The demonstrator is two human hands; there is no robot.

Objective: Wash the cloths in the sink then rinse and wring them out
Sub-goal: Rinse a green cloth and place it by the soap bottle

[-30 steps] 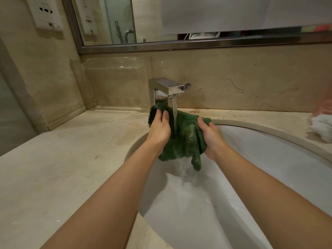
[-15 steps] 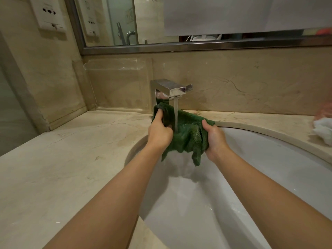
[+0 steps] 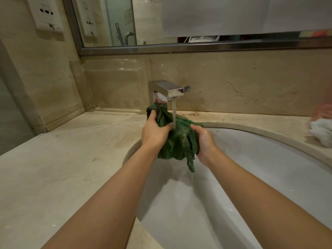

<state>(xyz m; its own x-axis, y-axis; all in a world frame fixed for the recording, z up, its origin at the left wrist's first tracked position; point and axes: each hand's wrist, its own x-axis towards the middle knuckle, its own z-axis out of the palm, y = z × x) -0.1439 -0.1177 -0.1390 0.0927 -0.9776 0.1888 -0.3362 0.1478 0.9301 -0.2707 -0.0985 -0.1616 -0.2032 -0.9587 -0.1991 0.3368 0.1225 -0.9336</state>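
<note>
A wet dark-green terry cloth [image 3: 177, 141] is held bunched between both hands above the white oval sink basin [image 3: 269, 177], which is set under a beige marble countertop [image 3: 62, 159]. Water is seen in the basin only as a thin film and a trickle below the grip. The cloth is gripped on its left side by the left hand [image 3: 154, 132], fingers curled into the fabric, and on its right side by the right hand [image 3: 204, 141], thumb pressed over the top. A stream of water from the square chrome faucet [image 3: 168, 90] falls onto the cloth between the two hands. One corner hangs below the grip, dripping. Most fingers are hidden behind the fabric. Right of the grip, a crumpled white cloth [image 3: 321, 130] on the counter is cut off by the frame edge.
</note>
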